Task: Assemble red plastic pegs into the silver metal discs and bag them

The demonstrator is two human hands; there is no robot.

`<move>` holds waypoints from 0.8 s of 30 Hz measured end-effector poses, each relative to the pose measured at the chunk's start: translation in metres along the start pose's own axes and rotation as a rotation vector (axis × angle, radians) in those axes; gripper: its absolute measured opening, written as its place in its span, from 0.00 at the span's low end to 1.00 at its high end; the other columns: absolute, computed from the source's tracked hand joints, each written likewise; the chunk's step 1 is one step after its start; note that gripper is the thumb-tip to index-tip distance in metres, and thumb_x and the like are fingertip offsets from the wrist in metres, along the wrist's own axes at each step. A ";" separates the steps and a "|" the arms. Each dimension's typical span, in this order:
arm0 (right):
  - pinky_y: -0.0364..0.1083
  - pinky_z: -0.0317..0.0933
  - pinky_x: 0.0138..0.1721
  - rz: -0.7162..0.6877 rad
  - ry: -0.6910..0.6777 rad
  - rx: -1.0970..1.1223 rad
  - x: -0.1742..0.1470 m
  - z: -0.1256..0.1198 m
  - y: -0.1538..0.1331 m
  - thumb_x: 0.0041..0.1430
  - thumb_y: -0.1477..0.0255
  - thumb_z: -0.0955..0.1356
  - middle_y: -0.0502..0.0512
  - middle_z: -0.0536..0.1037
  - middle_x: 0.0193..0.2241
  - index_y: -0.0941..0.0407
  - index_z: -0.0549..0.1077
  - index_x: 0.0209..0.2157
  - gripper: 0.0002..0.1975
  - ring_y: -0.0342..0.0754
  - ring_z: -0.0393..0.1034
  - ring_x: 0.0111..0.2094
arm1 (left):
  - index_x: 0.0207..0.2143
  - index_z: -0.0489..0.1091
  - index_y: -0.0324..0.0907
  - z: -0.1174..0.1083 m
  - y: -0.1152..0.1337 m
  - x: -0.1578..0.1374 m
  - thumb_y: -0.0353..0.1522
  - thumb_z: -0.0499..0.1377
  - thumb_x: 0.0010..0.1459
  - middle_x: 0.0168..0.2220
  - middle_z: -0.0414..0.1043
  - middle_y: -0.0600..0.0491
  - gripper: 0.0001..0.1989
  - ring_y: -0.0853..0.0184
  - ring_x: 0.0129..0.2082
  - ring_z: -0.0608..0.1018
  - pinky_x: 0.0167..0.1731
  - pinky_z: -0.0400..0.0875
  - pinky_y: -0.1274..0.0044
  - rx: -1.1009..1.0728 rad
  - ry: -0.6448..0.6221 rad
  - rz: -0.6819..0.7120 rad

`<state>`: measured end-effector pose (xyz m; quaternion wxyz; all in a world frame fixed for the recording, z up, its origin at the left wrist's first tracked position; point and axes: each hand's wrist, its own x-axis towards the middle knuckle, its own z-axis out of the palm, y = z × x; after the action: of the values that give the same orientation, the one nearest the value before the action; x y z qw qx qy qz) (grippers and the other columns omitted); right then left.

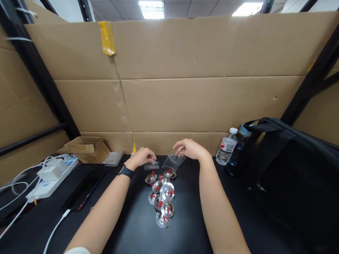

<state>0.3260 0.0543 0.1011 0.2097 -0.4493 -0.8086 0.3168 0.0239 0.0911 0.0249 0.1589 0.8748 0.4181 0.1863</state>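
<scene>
Several round, shiny metal discs with red pieces at their centres point(167, 192) lie in a loose cluster on the black tabletop. Behind the cluster, my left hand point(142, 157) wears a dark wristwatch, and its fingers are curled down. Just under those fingertips is a small clear plastic bag point(151, 166); whether they grip it or something tiny is hidden. My right hand point(189, 148) has its fingers closed on the upper right part of a larger, crumpled clear plastic bag point(174, 162), which hangs down to the table close behind the discs.
At the left are an open cardboard box point(87, 149), a clear plastic packet point(113, 158), a white power strip point(53, 178) with cables and a dark phone point(83, 189). A water bottle point(226, 146) and a black bag point(302, 188) stand at the right. Cardboard walls point(170, 104) enclose the table.
</scene>
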 end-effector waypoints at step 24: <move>0.39 0.69 0.37 0.040 -0.085 -0.127 0.013 0.012 -0.001 0.49 0.88 0.66 0.56 0.86 0.34 0.58 0.78 0.49 0.26 0.46 0.80 0.33 | 0.46 0.79 0.39 -0.020 0.016 0.015 0.31 0.67 0.53 0.35 0.83 0.49 0.17 0.64 0.34 0.83 0.36 0.72 0.78 -0.337 -0.172 0.067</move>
<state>0.3110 0.0610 0.0937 0.1398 -0.4641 -0.8260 0.2877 0.0339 0.0958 0.0520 0.3319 0.8620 0.3364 0.1834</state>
